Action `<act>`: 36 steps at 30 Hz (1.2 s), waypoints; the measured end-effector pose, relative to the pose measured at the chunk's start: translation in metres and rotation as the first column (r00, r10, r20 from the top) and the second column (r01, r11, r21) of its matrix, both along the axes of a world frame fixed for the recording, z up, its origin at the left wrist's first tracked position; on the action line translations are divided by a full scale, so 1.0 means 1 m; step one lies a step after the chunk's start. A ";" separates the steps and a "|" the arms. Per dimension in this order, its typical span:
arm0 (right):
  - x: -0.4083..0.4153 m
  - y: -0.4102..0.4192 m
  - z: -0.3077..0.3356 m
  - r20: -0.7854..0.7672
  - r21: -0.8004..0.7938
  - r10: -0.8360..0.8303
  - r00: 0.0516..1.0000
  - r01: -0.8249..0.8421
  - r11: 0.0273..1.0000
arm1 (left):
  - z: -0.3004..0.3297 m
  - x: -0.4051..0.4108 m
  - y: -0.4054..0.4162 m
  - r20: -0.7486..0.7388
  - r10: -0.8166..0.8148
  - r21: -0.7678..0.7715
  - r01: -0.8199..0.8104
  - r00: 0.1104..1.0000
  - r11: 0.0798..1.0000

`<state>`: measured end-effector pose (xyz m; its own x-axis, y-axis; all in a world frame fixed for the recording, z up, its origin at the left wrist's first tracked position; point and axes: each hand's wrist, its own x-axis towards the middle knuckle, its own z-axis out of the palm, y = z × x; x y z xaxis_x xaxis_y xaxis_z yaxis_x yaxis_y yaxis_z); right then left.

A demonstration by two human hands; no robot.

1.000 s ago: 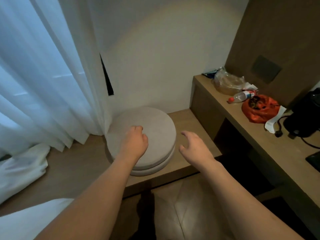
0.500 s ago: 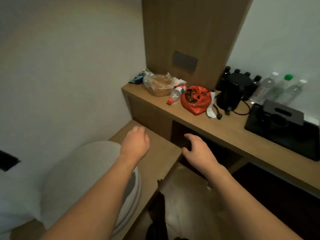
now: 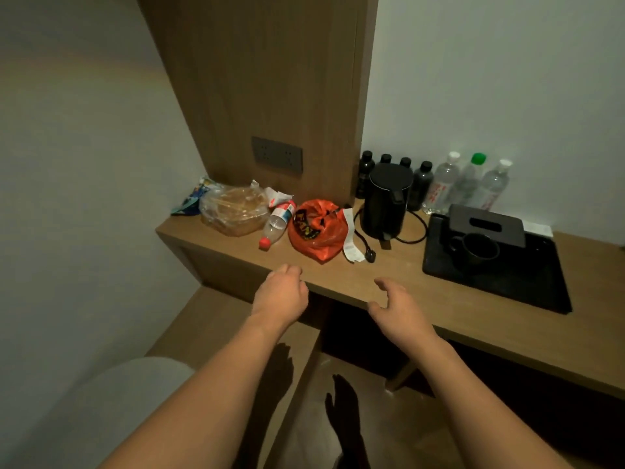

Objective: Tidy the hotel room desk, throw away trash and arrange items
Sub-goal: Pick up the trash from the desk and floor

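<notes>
Up on the long wooden desk (image 3: pixel 389 286), the trash sits at its left end: a tied orange plastic bag (image 3: pixel 316 230), an empty clear bottle with a red cap (image 3: pixel 276 225) lying on its side, a crumpled clear bag (image 3: pixel 233 209) and a white receipt (image 3: pixel 350 240). Both hands hover at the desk's front edge holding nothing, the left hand (image 3: pixel 280 294) loosely curled, the right hand (image 3: pixel 397 308) with relaxed, spread fingers. Further right stand a black kettle (image 3: pixel 385 201), 7 bottles (image 3: pixel 449 184) against the wall and a black tray (image 3: pixel 500 275) with a dark mug (image 3: pixel 478 250).

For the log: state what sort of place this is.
Most likely a hotel room. A built-in wooden desk carries a black kettle, a row of sealed water bottles against the wall, and a black tray holding a mug and tissue box.
</notes>
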<state>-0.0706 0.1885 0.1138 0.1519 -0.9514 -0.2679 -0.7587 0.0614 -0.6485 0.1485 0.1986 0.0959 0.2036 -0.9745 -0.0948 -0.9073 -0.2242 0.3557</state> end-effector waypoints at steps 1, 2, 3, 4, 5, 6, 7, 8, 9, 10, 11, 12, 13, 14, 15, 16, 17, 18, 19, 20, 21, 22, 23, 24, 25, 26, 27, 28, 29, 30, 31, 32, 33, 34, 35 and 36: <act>0.004 -0.010 0.000 0.028 0.027 -0.012 1.000 0.011 1.000 | 0.002 0.004 -0.008 -0.008 0.019 0.005 -0.019 1.000 1.000; 0.010 -0.020 -0.002 0.073 0.066 -0.038 0.997 0.033 0.997 | 0.004 0.009 -0.015 -0.015 0.038 0.006 -0.038 0.999 0.999; 0.016 -0.029 -0.003 0.129 0.111 -0.077 0.989 0.063 0.992 | 0.006 0.015 -0.021 -0.020 0.057 0.011 -0.057 0.998 0.998; 0.023 -0.037 -0.005 0.183 0.162 -0.123 0.975 0.094 0.982 | 0.007 0.022 -0.027 -0.024 0.079 0.008 -0.079 0.997 0.997; 0.029 -0.046 -0.006 0.228 0.212 -0.166 0.959 0.118 0.970 | 0.007 0.029 -0.033 -0.044 0.118 0.014 -0.117 0.992 0.993; 0.036 -0.056 -0.007 0.260 0.262 -0.203 0.944 0.133 0.956 | 0.006 0.036 -0.039 -0.078 0.173 0.022 -0.172 0.982 0.985; 0.042 -0.066 -0.008 0.284 0.308 -0.233 0.930 0.142 0.941 | 0.005 0.043 -0.046 -0.127 0.239 0.042 -0.236 0.963 0.971; 0.048 -0.076 -0.009 0.299 0.343 -0.260 0.918 0.151 0.927 | 0.003 0.049 -0.053 -0.184 0.312 0.068 -0.305 0.932 0.950; 0.053 -0.086 -0.010 0.305 0.367 -0.284 0.909 0.163 0.916 | 0.001 0.056 -0.061 -0.255 0.396 0.101 -0.383 0.882 0.918; 0.058 -0.097 -0.011 0.300 0.387 -0.304 0.904 0.176 0.905 | -0.002 0.063 -0.070 -0.341 0.483 0.142 -0.464 0.807 0.875; 0.063 -0.107 -0.013 0.294 0.405 -0.326 0.898 0.192 0.894 | -0.004 0.070 -0.081 -0.435 0.559 0.186 -0.537 0.706 0.823; 0.069 -0.117 -0.017 0.283 0.421 -0.345 0.895 0.208 0.883 | -0.009 0.078 -0.091 -0.514 0.608 0.230 -0.586 0.605 0.777; 0.076 -0.127 -0.020 0.269 0.431 -0.359 0.894 0.221 0.875 | -0.015 0.086 -0.101 -0.568 0.630 0.264 -0.607 0.530 0.750; 0.082 -0.137 -0.026 0.256 0.439 -0.370 0.893 0.234 0.867 | -0.021 0.093 -0.111 -0.598 0.647 0.300 -0.617 0.473 0.728; 0.089 -0.147 -0.032 0.248 0.452 -0.383 0.890 0.244 0.858 | -0.030 0.100 -0.122 -0.615 0.660 0.331 -0.618 0.432 0.713; 0.097 -0.158 -0.039 0.241 0.472 -0.403 0.883 0.256 0.844 | -0.042 0.109 -0.134 -0.621 0.669 0.355 -0.615 0.408 0.704; 0.105 -0.168 -0.048 0.230 0.494 -0.425 0.875 0.271 0.826 | -0.053 0.117 -0.144 -0.613 0.673 0.364 -0.608 0.414 0.705; 0.112 -0.178 -0.057 0.216 0.517 -0.450 0.867 0.289 0.806 | -0.062 0.123 -0.156 -0.590 0.677 0.370 -0.597 0.441 0.712; 0.120 -0.188 -0.068 0.199 0.536 -0.472 0.859 0.308 0.786 | -0.070 0.129 -0.166 -0.561 0.680 0.368 -0.593 0.473 0.716; 0.126 -0.198 -0.079 0.182 0.549 -0.492 0.851 0.326 0.769 | -0.080 0.135 -0.177 -0.530 0.683 0.365 -0.592 0.502 0.719; 0.132 -0.206 -0.089 0.167 0.561 -0.510 0.844 0.344 0.753 | -0.090 0.139 -0.187 -0.503 0.682 0.359 -0.590 0.531 0.724; 0.138 -0.214 -0.099 0.154 0.575 -0.531 0.833 0.361 0.734 | -0.100 0.144 -0.196 -0.471 0.678 0.361 -0.577 0.565 0.732; 0.143 -0.221 -0.108 0.143 0.589 -0.555 0.820 0.381 0.713 | -0.110 0.146 -0.203 -0.437 0.661 0.360 -0.555 0.610 0.750; 0.147 -0.228 -0.116 0.133 0.602 -0.583 0.802 0.402 0.690 | -0.118 0.148 -0.209 -0.393 0.640 0.347 -0.538 0.660 0.768; 0.150 -0.234 -0.123 0.121 0.614 -0.612 0.782 0.425 0.665 | -0.126 0.148 -0.213 -0.350 0.618 0.326 -0.527 0.704 0.785; 0.152 -0.240 -0.129 0.104 0.625 -0.639 0.763 0.449 0.638 | -0.133 0.148 -0.214 -0.328 0.600 0.301 -0.522 0.729 0.798; 0.154 -0.245 -0.134 0.086 0.628 -0.655 0.751 0.470 0.621 | -0.137 0.147 -0.215 -0.320 0.589 0.278 -0.520 0.742 0.807; 0.157 -0.249 -0.139 0.072 0.626 -0.662 0.746 0.483 0.612 | -0.142 0.145 -0.214 -0.309 0.581 0.266 -0.518 0.753 0.813; 0.159 -0.252 -0.143 0.063 0.623 -0.665 0.744 0.492 0.609 | -0.145 0.144 -0.213 -0.297 0.566 0.254 -0.508 0.769 0.823; 0.161 -0.255 -0.147 0.051 0.612 -0.666 0.744 0.503 0.610 | -0.148 0.143 -0.212 -0.289 0.550 0.240 -0.497 0.784 0.834; 0.163 -0.258 -0.150 0.034 0.593 -0.663 0.748 0.519 0.616 | -0.150 0.142 -0.211 -0.288 0.534 0.224 -0.487 0.795 0.845; 0.166 -0.260 -0.153 0.013 0.574 -0.659 0.752 0.534 0.620 | -0.151 0.143 -0.209 -0.297 0.525 0.203 -0.485 0.798 0.851; 0.167 -0.261 -0.156 -0.007 0.557 -0.659 0.752 0.551 0.622 | -0.149 0.143 -0.207 -0.310 0.520 0.184 -0.487 0.796 0.854; 0.169 -0.261 -0.156 -0.015 0.548 -0.666 0.746 0.564 0.618 | -0.146 0.144 -0.206 -0.325 0.518 0.161 -0.493 0.791 0.855; 0.170 -0.261 -0.155 -0.011 0.543 -0.676 0.737 0.572 0.614 | -0.142 0.144 -0.203 -0.343 0.515 0.134 -0.502 0.785 0.854; 0.171 -0.261 -0.154 -0.009 0.529 -0.683 0.730 0.583 0.617 | -0.137 0.145 -0.201 -0.361 0.510 0.100 -0.512 0.780 0.853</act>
<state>0.1001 -0.0727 -0.0406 -0.3480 -0.5854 -0.7322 -0.2873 0.8101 -0.5111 0.2939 -0.0029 -0.0409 0.6236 -0.7377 -0.2589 -0.4654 -0.6163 0.6352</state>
